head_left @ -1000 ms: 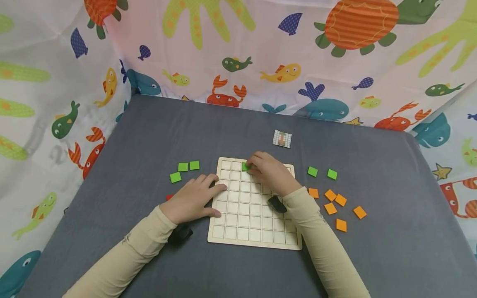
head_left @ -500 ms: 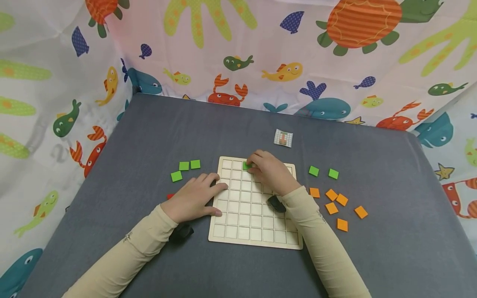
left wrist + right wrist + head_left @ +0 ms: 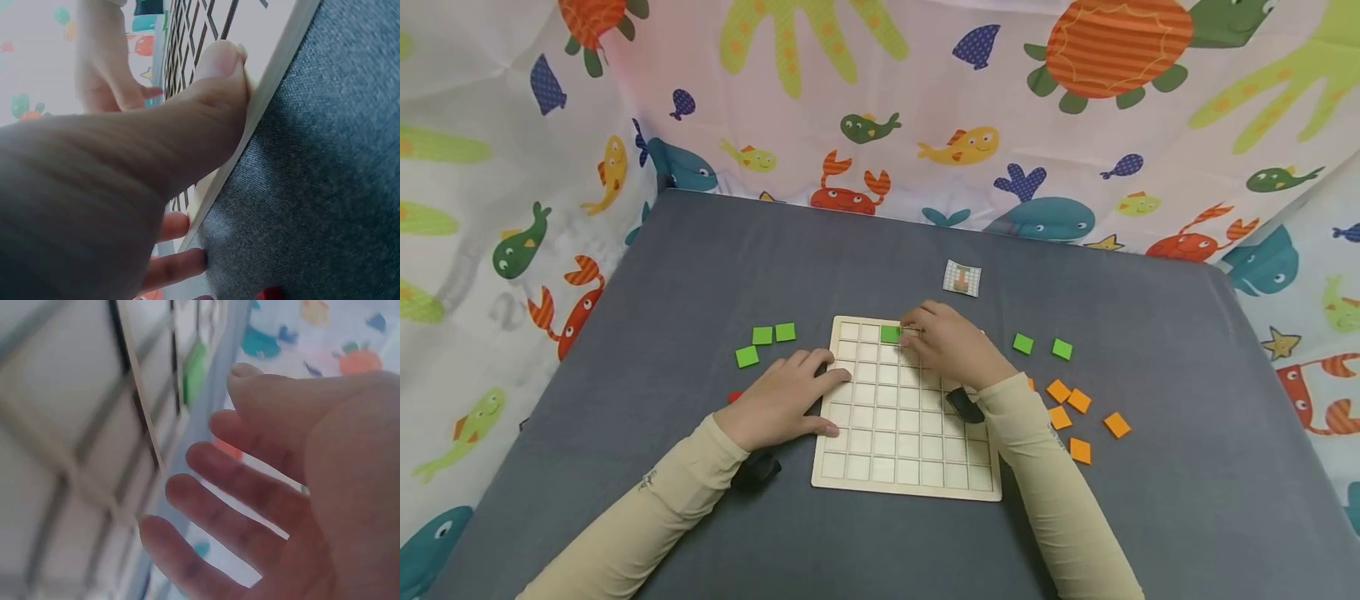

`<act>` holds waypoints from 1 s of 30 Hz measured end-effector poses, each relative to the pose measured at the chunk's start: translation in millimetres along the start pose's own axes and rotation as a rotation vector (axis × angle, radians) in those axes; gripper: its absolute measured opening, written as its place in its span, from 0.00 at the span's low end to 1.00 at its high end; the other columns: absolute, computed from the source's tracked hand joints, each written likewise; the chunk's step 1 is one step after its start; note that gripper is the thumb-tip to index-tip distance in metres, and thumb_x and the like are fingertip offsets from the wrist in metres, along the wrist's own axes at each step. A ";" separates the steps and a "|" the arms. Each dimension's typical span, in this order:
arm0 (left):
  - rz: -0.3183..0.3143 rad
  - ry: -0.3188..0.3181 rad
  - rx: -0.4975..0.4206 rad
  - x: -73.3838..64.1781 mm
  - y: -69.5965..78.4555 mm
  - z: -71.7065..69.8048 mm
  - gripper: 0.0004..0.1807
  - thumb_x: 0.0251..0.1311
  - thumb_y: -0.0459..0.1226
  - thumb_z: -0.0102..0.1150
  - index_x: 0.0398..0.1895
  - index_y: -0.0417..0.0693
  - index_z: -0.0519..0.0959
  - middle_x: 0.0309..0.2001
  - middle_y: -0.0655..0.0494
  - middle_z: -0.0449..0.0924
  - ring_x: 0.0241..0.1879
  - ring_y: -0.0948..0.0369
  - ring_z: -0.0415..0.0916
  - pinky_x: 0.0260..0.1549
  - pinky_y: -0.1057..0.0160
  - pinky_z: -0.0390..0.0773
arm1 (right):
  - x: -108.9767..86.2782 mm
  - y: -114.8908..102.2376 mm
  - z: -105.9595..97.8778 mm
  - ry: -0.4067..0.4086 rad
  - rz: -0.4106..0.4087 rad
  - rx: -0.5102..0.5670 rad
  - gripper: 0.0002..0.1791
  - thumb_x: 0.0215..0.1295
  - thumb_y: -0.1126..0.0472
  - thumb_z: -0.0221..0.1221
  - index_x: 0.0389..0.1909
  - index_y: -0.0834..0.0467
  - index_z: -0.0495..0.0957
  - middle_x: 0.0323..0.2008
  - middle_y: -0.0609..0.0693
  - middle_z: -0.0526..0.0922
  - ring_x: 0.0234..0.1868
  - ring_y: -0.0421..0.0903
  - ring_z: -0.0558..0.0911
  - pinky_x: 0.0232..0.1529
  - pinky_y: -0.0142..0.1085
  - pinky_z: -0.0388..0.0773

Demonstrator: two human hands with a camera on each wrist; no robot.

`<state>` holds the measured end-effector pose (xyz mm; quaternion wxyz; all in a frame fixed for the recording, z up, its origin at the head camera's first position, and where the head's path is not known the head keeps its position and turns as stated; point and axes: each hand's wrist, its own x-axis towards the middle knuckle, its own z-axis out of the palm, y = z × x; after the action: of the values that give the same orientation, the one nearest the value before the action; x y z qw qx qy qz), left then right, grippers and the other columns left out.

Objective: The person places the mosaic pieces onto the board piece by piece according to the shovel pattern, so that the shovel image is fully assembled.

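A pale wooden grid board [image 3: 883, 442] lies on the grey table. One green tile [image 3: 890, 334] sits flat in a cell of its top row, also seen as a green patch [image 3: 195, 374] in the right wrist view. My right hand [image 3: 957, 343] hovers just right of that tile, fingers loosely bent and apart, with nothing between thumb and fingers [image 3: 200, 494]. At the board's left edge rests my left hand [image 3: 778, 402]. Its thumb [image 3: 215, 94] lies on the board's rim, while the other fingers are spread along the side.
Several green tiles lie left [image 3: 762, 335] and right [image 3: 1022, 343] of the board. Orange tiles [image 3: 1078, 401] are scattered on the right. A red piece [image 3: 734, 397] shows partly behind my left hand. A small printed grid card [image 3: 962, 278] lies beyond the board.
My right hand has let go of the green tile and shifted slightly right, so the tile now shows fully in its cell. The left hand stays on the board's edge.
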<state>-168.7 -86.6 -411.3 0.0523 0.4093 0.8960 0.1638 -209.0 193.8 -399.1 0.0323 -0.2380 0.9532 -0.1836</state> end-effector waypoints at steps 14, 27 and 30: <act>0.003 -0.001 0.017 0.3 2.3 -0.1 0.38 0.46 0.56 0.69 0.61 0.52 0.72 0.58 0.48 0.69 0.53 0.52 0.68 0.44 0.52 0.70 | -48.1 48.5 -67.9 0.103 0.255 0.048 0.16 0.68 0.59 0.58 0.53 0.62 0.76 0.49 0.59 0.77 0.52 0.56 0.75 0.52 0.51 0.72; 0.004 0.019 0.012 1.0 3.1 -1.0 0.37 0.46 0.55 0.70 0.60 0.53 0.73 0.57 0.47 0.69 0.53 0.51 0.68 0.44 0.51 0.70 | -80.3 71.5 -88.5 0.066 0.313 -0.016 0.16 0.66 0.62 0.59 0.51 0.66 0.76 0.48 0.62 0.78 0.51 0.58 0.75 0.51 0.54 0.72; 0.006 0.015 0.010 0.7 3.5 -0.5 0.37 0.46 0.55 0.70 0.60 0.53 0.73 0.57 0.47 0.69 0.53 0.51 0.68 0.45 0.51 0.70 | -90.5 84.4 -85.7 0.027 0.335 -0.033 0.16 0.65 0.64 0.60 0.51 0.67 0.76 0.47 0.63 0.78 0.49 0.59 0.75 0.50 0.54 0.72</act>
<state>-166.8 -84.1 -409.7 0.0430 0.4109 0.8961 0.1624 -179.0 333.8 -352.5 0.0456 -0.0739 0.9828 -0.1630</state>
